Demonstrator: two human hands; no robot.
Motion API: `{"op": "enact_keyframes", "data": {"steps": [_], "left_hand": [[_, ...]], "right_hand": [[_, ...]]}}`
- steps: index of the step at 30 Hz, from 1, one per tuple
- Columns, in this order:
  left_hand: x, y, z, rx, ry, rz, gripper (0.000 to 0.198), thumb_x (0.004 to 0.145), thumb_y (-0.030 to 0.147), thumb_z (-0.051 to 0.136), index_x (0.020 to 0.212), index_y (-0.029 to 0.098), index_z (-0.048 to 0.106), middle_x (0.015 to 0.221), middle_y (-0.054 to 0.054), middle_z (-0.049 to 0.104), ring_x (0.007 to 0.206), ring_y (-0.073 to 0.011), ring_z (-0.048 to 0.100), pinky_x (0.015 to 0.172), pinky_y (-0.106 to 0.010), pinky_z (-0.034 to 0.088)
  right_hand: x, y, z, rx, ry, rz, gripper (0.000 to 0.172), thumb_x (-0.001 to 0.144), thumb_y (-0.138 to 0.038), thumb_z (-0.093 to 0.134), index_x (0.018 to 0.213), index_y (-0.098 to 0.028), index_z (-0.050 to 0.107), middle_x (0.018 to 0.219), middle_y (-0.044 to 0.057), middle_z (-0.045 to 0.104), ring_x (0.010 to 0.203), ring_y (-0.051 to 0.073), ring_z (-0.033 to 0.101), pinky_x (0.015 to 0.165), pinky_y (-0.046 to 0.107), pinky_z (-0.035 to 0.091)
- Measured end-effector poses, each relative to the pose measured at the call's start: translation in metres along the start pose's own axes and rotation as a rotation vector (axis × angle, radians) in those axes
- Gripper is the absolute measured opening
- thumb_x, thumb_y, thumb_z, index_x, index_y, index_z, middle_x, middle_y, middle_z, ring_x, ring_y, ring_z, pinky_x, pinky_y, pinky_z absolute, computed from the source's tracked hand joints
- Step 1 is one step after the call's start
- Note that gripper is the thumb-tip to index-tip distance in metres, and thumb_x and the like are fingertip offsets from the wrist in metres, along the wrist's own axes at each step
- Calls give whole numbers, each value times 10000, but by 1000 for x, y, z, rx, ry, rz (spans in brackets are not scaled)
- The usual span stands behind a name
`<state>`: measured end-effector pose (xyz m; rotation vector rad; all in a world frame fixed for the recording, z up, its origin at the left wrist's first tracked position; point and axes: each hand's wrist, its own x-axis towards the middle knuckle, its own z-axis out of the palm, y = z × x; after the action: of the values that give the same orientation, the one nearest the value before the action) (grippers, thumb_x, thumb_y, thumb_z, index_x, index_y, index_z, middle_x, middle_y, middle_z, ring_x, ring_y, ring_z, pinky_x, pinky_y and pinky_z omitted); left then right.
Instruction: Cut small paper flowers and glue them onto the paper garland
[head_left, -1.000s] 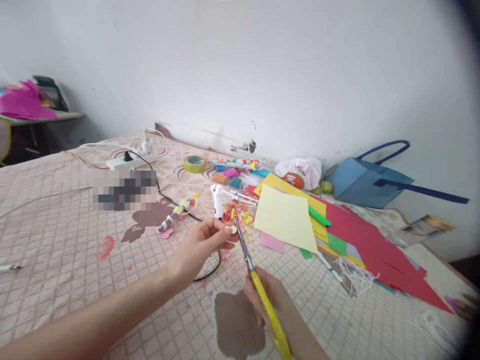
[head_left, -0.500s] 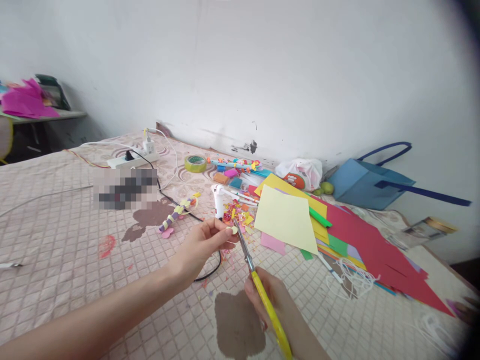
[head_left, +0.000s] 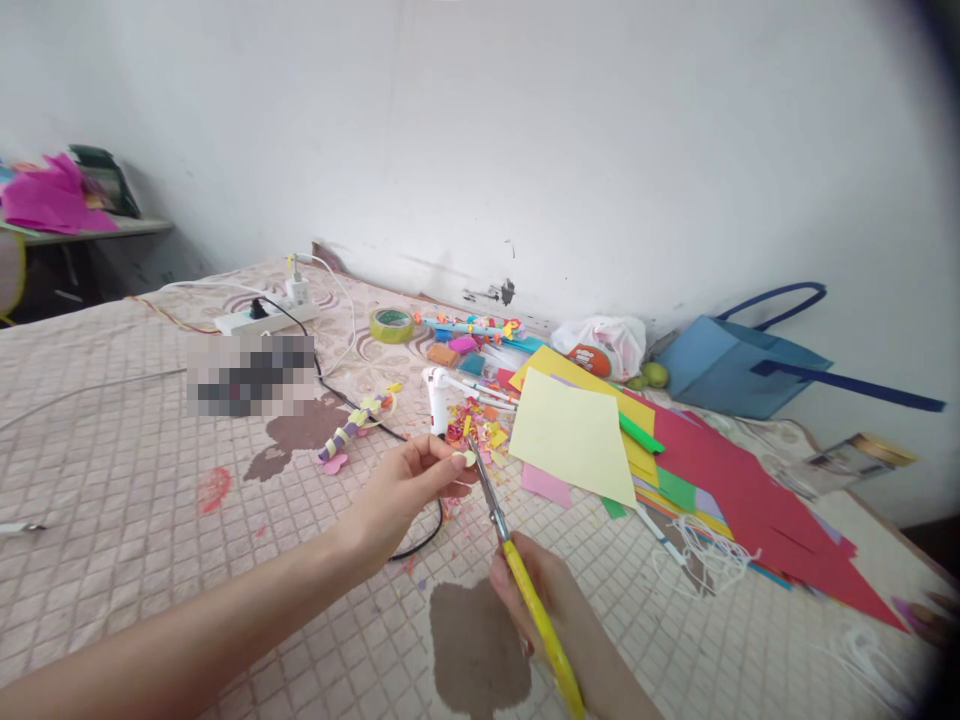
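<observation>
My left hand [head_left: 405,492] pinches a small pale yellow paper piece [head_left: 468,458] between thumb and fingertips, above the patterned table cover. My right hand [head_left: 551,605] grips yellow-handled scissors [head_left: 525,590]. Their metal blades point up and away and meet the paper piece. Just beyond lie a heap of coloured paper scraps [head_left: 476,425] and a white glue stick [head_left: 436,400] standing upright.
Sheets of coloured paper [head_left: 574,435] and red card [head_left: 750,480] spread to the right, with white string [head_left: 701,560]. A tape roll [head_left: 390,325], markers [head_left: 469,328], a plastic bag [head_left: 604,345], a blue bag [head_left: 731,365], a power strip [head_left: 262,318] and a black cable [head_left: 352,405] lie farther back.
</observation>
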<state>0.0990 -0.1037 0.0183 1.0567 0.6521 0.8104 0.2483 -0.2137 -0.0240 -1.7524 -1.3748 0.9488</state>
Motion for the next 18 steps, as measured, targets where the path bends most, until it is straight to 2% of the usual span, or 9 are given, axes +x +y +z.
{"op": "enact_keyframes", "data": {"steps": [8, 13, 18], "left_hand": [[-1, 0, 1, -17, 14, -10, 193, 744, 301, 659, 725, 146, 545, 743, -25, 663, 698, -115, 598, 691, -243, 456], [-1, -1, 1, -34, 6, -5, 180, 759, 294, 648, 729, 145, 550, 755, -21, 661, 705, -105, 594, 699, -233, 455], [-1, 1, 2, -24, 15, -3, 181, 746, 295, 657, 723, 146, 557, 764, -29, 667, 704, -116, 601, 698, -244, 458]], "right_hand": [[-1, -2, -1, 39, -4, 13, 334, 800, -498, 502, 668, -199, 432, 509, -67, 336, 413, 70, 311, 371, 184, 236], [-2, -8, -1, 11, 15, -4, 296, 797, -435, 530, 647, -196, 442, 517, -62, 355, 441, 77, 339, 411, 190, 288], [-1, -8, -1, 8, -8, 15, 312, 794, -465, 516, 655, -199, 432, 507, -69, 333, 418, 73, 318, 382, 187, 264]]}}
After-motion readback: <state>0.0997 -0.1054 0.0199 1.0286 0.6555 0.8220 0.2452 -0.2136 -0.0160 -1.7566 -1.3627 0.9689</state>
